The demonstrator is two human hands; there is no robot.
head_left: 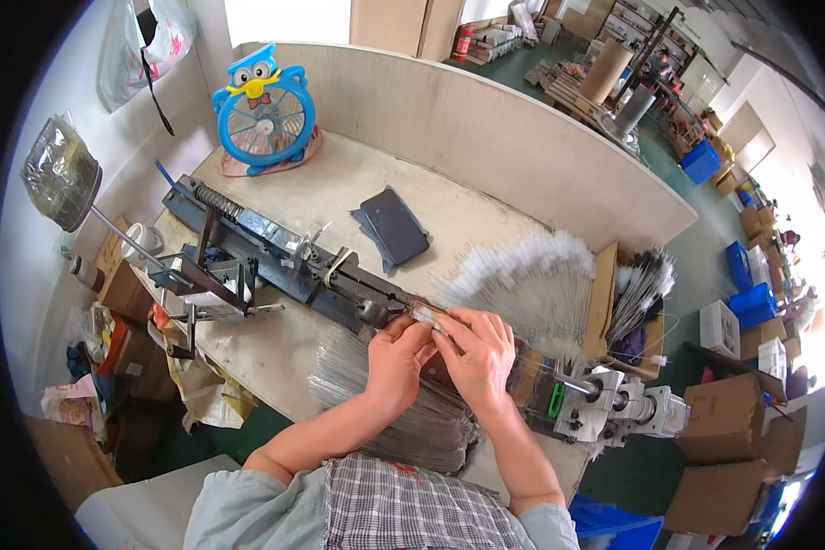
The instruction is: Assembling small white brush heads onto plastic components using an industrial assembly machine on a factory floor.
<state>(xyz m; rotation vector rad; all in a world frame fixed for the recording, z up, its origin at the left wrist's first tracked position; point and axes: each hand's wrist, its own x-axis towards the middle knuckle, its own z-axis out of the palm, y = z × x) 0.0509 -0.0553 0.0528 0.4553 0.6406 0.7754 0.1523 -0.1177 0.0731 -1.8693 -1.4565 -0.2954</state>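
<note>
Plaid apron (pixel 412 504) is right up front, behind both hands, so going left to right from there: way off to the left of the hands a plastic-wrapped head (pixel 61 174) sits on a rod, then a black-and-silver lever frame (pixel 213 280) on the pale counter (pixel 339 174). Next is a long black metal rig (pixel 279 249) with a coil spring, running from far left almost up to the fingers, with a blue owl-faced fan (pixel 247 161) beyond it. Left hand (pixel 396 367) and right hand (pixel 481 353) meet at the rig's near end, fingertips pinching a small whitish piece (pixel 424 315) between them, too tiny to make out. Thin grey wires (pixel 421 431) are heaped under the forearms, and a dark phone-like slab (pixel 394 225) lies beyond the hands. Just right of them, white-tipped wires (pixel 522 275) fan out, then a cardboard box (pixel 605 298) holding more wires, and nearer me a silver machine (pixel 614 403) with a green part.
</note>
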